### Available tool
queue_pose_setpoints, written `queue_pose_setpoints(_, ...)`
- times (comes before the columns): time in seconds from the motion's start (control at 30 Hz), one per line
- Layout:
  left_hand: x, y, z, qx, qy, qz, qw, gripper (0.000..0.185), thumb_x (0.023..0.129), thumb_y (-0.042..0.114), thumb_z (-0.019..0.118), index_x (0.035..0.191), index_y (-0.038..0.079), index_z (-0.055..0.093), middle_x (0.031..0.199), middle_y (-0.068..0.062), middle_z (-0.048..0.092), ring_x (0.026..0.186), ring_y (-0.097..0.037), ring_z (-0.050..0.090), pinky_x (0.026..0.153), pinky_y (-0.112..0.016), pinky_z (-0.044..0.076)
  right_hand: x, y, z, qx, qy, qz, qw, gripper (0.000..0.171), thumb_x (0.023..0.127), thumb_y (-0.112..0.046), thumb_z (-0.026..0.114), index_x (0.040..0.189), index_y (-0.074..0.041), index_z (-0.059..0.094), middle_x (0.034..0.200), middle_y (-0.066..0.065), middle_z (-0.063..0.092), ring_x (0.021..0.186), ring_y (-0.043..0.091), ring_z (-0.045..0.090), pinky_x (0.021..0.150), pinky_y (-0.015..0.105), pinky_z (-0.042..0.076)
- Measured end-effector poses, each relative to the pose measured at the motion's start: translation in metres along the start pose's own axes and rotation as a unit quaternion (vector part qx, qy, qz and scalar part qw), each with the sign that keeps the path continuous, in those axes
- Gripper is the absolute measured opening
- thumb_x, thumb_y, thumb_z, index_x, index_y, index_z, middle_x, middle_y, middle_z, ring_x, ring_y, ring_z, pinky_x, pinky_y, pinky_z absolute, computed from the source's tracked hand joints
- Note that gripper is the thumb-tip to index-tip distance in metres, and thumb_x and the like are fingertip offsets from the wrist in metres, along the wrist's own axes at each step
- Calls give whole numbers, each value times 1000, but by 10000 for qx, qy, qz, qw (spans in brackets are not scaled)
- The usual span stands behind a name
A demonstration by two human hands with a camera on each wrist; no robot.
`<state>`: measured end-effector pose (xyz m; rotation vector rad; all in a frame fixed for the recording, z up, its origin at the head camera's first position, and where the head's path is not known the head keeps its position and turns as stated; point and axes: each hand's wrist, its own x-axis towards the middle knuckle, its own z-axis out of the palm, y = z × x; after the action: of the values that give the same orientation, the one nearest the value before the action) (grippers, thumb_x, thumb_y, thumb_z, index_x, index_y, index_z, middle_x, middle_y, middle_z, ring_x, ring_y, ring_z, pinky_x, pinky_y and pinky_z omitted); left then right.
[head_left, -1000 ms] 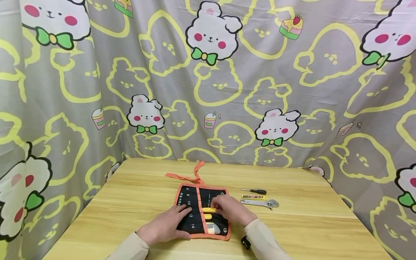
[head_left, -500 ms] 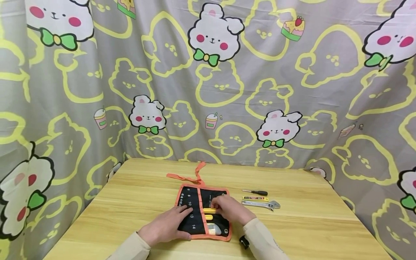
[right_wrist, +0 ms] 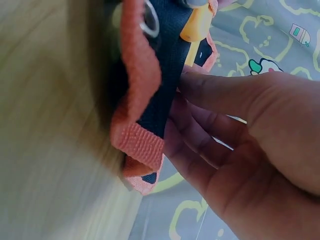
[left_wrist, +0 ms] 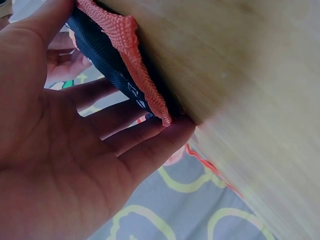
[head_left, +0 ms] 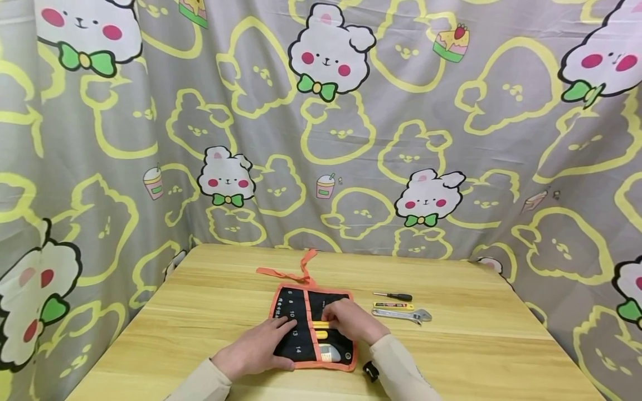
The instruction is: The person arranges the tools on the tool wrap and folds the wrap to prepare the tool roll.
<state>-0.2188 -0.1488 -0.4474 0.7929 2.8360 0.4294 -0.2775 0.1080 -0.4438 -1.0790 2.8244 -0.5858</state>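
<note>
Black fabric pouch: tool roll with orange edging, spread flat on the worktop, near its front edge and about centred; white size numbers printed on the left half.
Left hand: left hand lies palm down on the left half of the tool roll, fingers straight and flat, nothing grasped (left wrist view shows the fingers extended along the fabric's orange edge).
Right hand: right hand rests on the right half of the roll, fingertips bent at a yellow tool handle seated in a pocket; whether it actually pinches the handle cannot be told.
Pocket contents: a second yellow handle just below the first; a grey piece at the roll's lower edge, kind unclear.
Tie strap: orange ribbon trails from the roll's far edge across the worktop.
Loose tools: small screwdriver, yellow-and-black utility knife and adjustable wrench, lying side by side to the right of the roll, apart from it.
Backdrop: grey cartoon-bear curtain around the worktop.
</note>
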Motion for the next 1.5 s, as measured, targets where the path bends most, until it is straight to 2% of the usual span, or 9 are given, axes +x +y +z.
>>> queue_pose_setpoints(0.17,0,0,0,-9,-26,-12,10000,90,84,62,74,152,9,48,152,-22,49,137,-44,50,108,-59,44,0,2,0,137,-24,-33,9999,8,95,-5,71,98,-11,76,92,2,73,81,4,63,76,24,57)
queue_pose_setpoints(0.43,0,-1,1,-88,-46,-6,10000,90,84,62,74,152,9,49,152,-21,48,138,-45,48,109,-59,44,-3,8,-1,465,-143,89,9988,11,91,-4,76,99,-12,75,89,-4,69,75,3,57,70,22,54)
queue_pose_setpoints(0.67,1,-1,1,-42,-4,30,10000,91,84,62,74,152,9,48,152,-22,49,137,-44,49,108,-59,44,-1,4,-1,104,-139,56,9998,9,92,-5,75,100,-10,75,91,-3,70,76,2,57,71,22,54)
queue_pose_setpoints(0.9,0,-2,1,16,20,52,10000,90,84,63,74,152,9,49,151,-22,50,136,-43,51,108,-58,45,3,-1,3,-222,-194,-40,9996,7,96,-6,71,98,-10,76,86,-4,68,72,2,52,68,21,50)
queue_pose_setpoints(1.27,-1,-2,-1,9,22,33,10000,90,84,62,75,151,8,49,150,-23,50,135,-43,51,108,-58,45,5,-6,6,-371,-196,-111,9991,13,98,-5,68,103,-8,78,94,0,74,81,5,62,74,23,55)
queue_pose_setpoints(1.5,-1,-1,-1,-51,38,49,10000,90,83,62,75,152,9,49,150,-22,50,136,-43,51,108,-58,45,2,-6,5,-146,-30,-129,9998,19,97,-3,69,115,-6,72,98,4,75,84,7,68,73,22,57)
